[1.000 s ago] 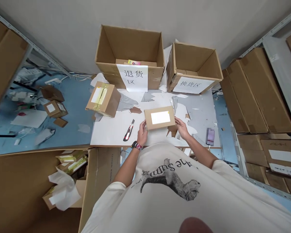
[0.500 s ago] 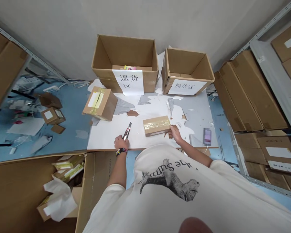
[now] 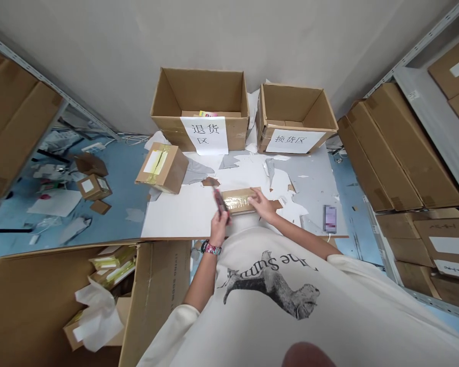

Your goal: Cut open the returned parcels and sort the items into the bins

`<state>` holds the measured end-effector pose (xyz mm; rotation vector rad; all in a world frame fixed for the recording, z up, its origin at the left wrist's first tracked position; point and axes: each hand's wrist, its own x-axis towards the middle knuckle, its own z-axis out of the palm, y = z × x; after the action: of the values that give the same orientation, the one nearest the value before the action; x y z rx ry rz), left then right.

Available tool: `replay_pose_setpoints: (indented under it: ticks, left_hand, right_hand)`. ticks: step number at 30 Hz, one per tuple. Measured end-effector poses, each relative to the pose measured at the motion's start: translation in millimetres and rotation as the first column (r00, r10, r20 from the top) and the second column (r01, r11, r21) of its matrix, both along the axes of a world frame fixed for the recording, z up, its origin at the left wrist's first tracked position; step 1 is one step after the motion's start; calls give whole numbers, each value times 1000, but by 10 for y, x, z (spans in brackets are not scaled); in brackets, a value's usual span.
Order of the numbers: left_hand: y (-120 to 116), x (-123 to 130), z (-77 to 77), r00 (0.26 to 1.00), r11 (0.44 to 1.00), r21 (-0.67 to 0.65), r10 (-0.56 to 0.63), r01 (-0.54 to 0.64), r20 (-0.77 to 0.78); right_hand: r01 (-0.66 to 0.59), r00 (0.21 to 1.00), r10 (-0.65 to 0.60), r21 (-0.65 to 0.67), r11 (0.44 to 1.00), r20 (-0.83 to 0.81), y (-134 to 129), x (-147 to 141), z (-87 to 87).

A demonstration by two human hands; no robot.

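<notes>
My left hand (image 3: 219,227) is closed round a box cutter (image 3: 221,200), slightly blurred and pointing up and away. The cutter is at the left end of a small cardboard box (image 3: 235,200) with shiny tape along its top. I cannot tell whether the blade touches the box. My right hand (image 3: 262,205) grips the right part of this box, fingers on its upper side. The box lies on the white tabletop (image 3: 179,219) close to my shirt, its near side partly hidden.
A taped carton (image 3: 163,167) stands on the table's left. Two open labelled boxes, one larger (image 3: 164,130) and one smaller (image 3: 265,114), stand at the back. A phone (image 3: 329,219) lies at right. A big open carton (image 3: 30,295) holds parcels at lower left. Shelves flank both sides.
My left hand has lifted the box cutter from the left of the table and brought it right to the box. My right hand has shifted left from the box's end onto its top.
</notes>
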<state>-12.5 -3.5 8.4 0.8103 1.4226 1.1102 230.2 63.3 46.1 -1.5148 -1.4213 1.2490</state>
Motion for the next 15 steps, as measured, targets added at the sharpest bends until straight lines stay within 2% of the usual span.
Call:
replay_pose_setpoints:
  ticks: [1,2,3,4,7,8,10,12,13,15]
  left_hand:
    - [-27,21,38,989,989,25,-147,147,-15]
    - [-50,13,63,969,970,31,-240,242,-55]
    - [-64,-18,74,959,963,27,-263,267,-109]
    - [-71,-66,71,960,973,24,-222,229,-173]
    - [-36,-232,5,939,999,41,1,14,-344]
    - [-5,-276,-27,925,999,47,29,-12,-379]
    - [91,-339,-88,905,999,44,-4,25,-425]
    - [237,-381,-132,881,990,33,-106,137,-462]
    - [327,-400,-146,860,977,32,-169,209,-481]
    - [525,-444,-160,808,927,35,-307,374,-504]
  right_hand:
    - [-63,988,48,-97,993,-146,-19,-60,43]
    - [-109,963,58,-185,977,-262,-41,-99,75]
    - [-125,942,35,-253,959,-334,-61,-113,97]
    - [-110,935,-4,-303,947,-354,-76,-100,112]
    - [-26,980,-45,-353,935,-192,-73,62,152]
    - [-30,995,-4,-349,937,-97,-53,132,174]
    - [-117,980,159,-302,946,121,14,245,239]
    - [-294,865,356,-217,931,354,106,279,332]
    - [-401,770,441,-188,897,462,157,261,387]
    - [-579,554,556,-193,792,620,265,169,499]
